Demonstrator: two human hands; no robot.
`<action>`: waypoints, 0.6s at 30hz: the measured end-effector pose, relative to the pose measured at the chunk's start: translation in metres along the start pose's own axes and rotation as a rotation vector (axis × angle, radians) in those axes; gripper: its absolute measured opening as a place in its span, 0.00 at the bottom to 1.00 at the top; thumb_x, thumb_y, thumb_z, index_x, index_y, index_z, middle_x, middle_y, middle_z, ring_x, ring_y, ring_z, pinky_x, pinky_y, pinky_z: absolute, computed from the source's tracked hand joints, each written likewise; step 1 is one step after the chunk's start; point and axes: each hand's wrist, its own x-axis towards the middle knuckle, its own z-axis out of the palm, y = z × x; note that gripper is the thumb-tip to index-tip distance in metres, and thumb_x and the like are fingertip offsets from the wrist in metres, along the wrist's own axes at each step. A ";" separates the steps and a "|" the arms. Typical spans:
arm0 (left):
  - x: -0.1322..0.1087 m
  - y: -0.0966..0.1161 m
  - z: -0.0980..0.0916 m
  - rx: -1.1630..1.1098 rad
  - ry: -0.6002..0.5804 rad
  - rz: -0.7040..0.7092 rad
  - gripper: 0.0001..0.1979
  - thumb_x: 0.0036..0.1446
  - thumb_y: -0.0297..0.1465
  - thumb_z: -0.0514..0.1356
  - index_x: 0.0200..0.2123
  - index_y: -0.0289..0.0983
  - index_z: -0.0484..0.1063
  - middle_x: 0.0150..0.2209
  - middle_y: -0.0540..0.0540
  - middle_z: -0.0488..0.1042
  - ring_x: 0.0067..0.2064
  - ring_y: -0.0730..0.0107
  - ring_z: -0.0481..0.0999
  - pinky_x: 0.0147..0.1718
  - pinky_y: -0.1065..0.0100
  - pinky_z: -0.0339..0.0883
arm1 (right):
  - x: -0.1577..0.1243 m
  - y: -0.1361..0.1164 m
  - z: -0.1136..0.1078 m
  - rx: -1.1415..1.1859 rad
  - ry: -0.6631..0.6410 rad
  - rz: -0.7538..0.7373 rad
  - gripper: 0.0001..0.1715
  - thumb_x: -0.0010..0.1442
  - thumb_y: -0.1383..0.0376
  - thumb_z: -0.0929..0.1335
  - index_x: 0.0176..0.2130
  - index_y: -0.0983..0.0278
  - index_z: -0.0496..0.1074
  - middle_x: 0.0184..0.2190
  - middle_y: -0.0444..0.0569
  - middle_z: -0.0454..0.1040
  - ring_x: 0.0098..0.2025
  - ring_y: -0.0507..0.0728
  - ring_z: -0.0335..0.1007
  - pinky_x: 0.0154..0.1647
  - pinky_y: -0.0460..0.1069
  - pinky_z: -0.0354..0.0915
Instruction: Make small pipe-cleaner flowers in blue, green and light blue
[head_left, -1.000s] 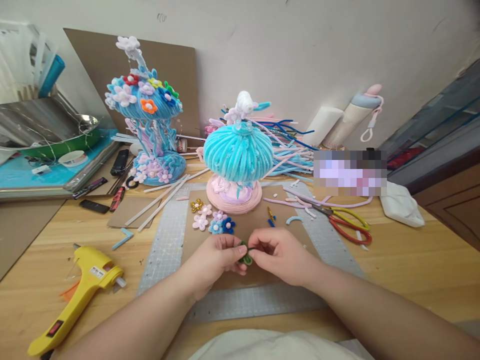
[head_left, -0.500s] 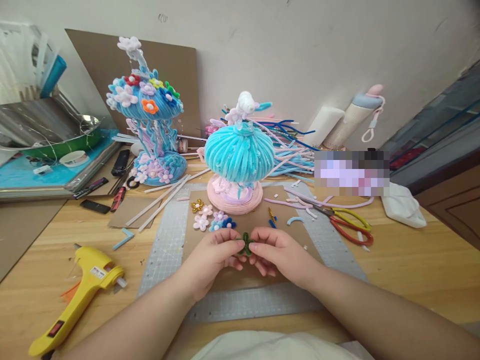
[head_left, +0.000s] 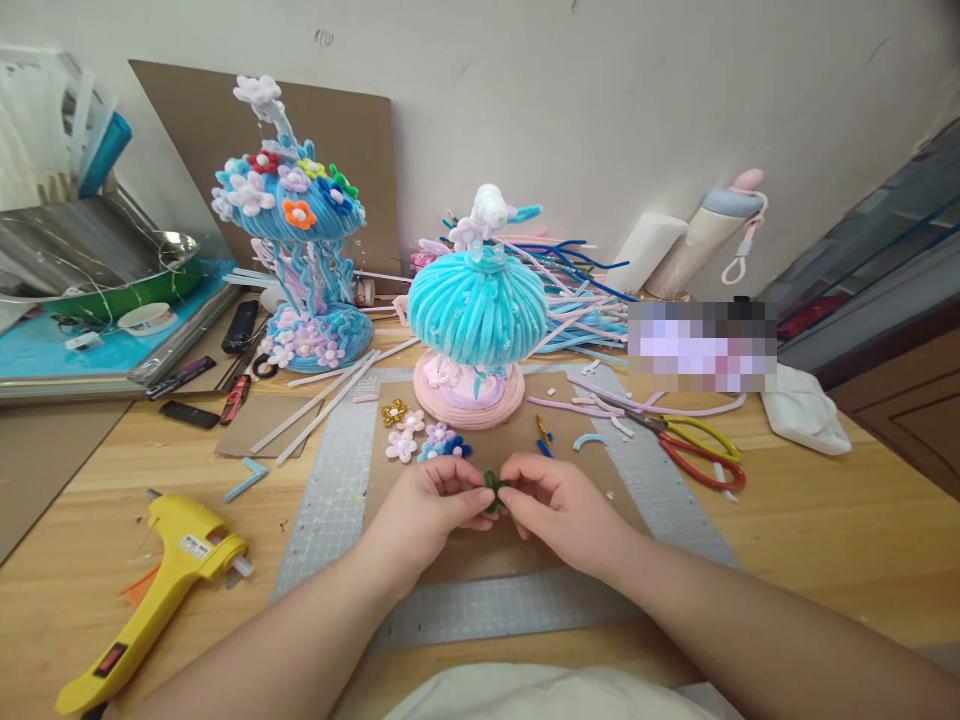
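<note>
Between my two hands is a small dark green pipe-cleaner flower (head_left: 492, 482), its loops partly hidden by my fingers. My left hand (head_left: 442, 502) pinches its left side with thumb and forefinger. From the right, my right hand (head_left: 551, 502) pinches it the same way. Just beyond my hands lie finished pipe-cleaner flowers (head_left: 403, 446) in gold, pink, lilac and blue. Behind them stands a turquoise pipe-cleaner jellyfish lamp (head_left: 478, 305) on a round pink base (head_left: 435, 400).
A cardboard sheet (head_left: 465, 560) lies on a grey cutting mat (head_left: 427, 615) under my hands. At left rests a yellow glue gun (head_left: 176, 560). Scissors (head_left: 697, 455) lie at right. A flower-covered blue jellyfish (head_left: 292, 205) stands back left; loose pipe cleaners (head_left: 589, 320) are heaped behind.
The green flower has been tilted and its loops squeezed closer between my fingertips. My right hand's lower fingers have curled in. Everything else stays put.
</note>
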 end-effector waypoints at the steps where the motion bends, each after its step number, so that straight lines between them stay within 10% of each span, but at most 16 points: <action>1: 0.000 0.000 -0.001 -0.007 0.010 0.004 0.12 0.38 0.32 0.70 0.25 0.33 0.71 0.24 0.51 0.73 0.27 0.75 0.72 0.32 0.70 0.67 | 0.000 -0.001 -0.001 0.033 0.006 0.010 0.06 0.53 0.64 0.66 0.28 0.64 0.64 0.19 0.38 0.63 0.17 0.46 0.59 0.17 0.42 0.53; 18: -0.003 0.006 0.003 -0.029 -0.067 0.008 0.13 0.45 0.35 0.66 0.28 0.33 0.68 0.23 0.51 0.70 0.26 0.75 0.70 0.27 0.72 0.64 | 0.001 -0.001 -0.002 0.427 -0.164 0.200 0.13 0.54 0.59 0.68 0.28 0.66 0.63 0.22 0.42 0.70 0.15 0.45 0.62 0.12 0.39 0.52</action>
